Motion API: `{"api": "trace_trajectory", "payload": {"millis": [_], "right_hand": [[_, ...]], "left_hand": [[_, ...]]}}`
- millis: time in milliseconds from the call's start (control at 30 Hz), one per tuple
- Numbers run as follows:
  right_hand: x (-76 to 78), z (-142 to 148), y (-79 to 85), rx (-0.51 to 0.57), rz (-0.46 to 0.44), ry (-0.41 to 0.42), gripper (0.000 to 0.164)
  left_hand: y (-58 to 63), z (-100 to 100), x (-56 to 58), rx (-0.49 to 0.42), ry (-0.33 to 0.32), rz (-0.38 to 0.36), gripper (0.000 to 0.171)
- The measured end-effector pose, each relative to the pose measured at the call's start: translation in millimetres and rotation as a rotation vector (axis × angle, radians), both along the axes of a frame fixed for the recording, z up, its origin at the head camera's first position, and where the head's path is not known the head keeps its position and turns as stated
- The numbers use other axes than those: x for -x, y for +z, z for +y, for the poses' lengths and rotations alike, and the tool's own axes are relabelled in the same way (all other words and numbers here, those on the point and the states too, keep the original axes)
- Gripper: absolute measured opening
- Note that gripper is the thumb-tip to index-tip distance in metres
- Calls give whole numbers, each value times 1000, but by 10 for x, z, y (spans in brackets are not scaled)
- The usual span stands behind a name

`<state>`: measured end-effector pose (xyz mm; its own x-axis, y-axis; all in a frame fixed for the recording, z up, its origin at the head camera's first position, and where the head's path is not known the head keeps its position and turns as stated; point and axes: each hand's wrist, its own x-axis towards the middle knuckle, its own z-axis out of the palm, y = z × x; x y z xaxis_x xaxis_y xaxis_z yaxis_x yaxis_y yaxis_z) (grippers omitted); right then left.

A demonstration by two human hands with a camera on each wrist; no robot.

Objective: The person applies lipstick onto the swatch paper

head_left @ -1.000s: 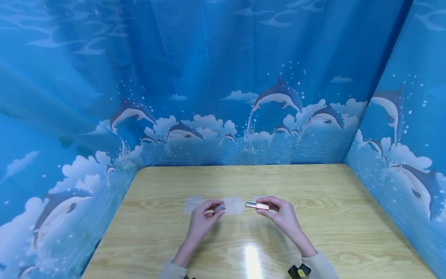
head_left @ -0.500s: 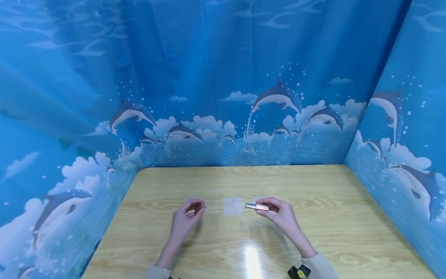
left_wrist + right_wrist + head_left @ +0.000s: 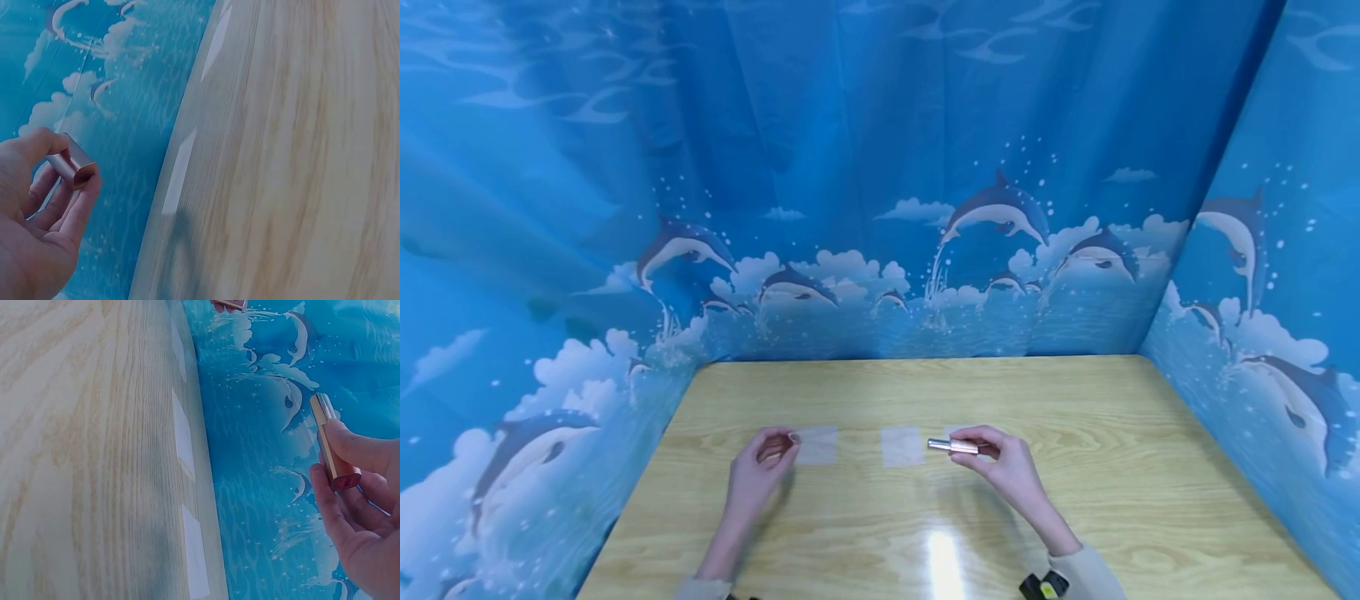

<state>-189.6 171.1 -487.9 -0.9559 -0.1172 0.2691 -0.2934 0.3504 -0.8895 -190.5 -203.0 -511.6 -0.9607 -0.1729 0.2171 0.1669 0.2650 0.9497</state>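
My left hand pinches a small metallic lipstick cap between thumb and fingers, over the left part of the table. The cap's hollow, copper-edged end shows in the left wrist view. In my right hand is a lipstick tube, held by thumb and fingertips. Its rose-gold body has a narrower silver end, which points left in the head view. The two hands are well apart, and both are raised over the wood-grain table.
Pale square patches lie in a row on the table: a left patch, a middle patch and a right one partly behind my right hand. Blue dolphin-print curtains border the table at the back and sides.
My left hand has moved left with the cap, away from the lipstick tube, uncovering the left patch. The right hand has stayed in place with the tube.
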Motion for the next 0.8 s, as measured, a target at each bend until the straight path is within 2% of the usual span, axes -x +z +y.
{"api": "trace_trajectory", "payload": {"millis": [167,267,467,633,800], "right_hand": [[-6,-3,8,11,11,3,31],[-2,-3,5,4,14,1,31],[8,-2,-10,-1,5,1,29],[6,-9,-22,-2,3,2,29],[-7,-6,-27,2,-4,12,29]], "left_hand": [[-33,-136,30,31,-5,25,30],[-73,-201,57,36,1,16,30],[-106,-278,79,36,8,-36,32],[-158,-316,92,22,13,-50,33],[-206,-357,104,65,26,-93,32]]}}
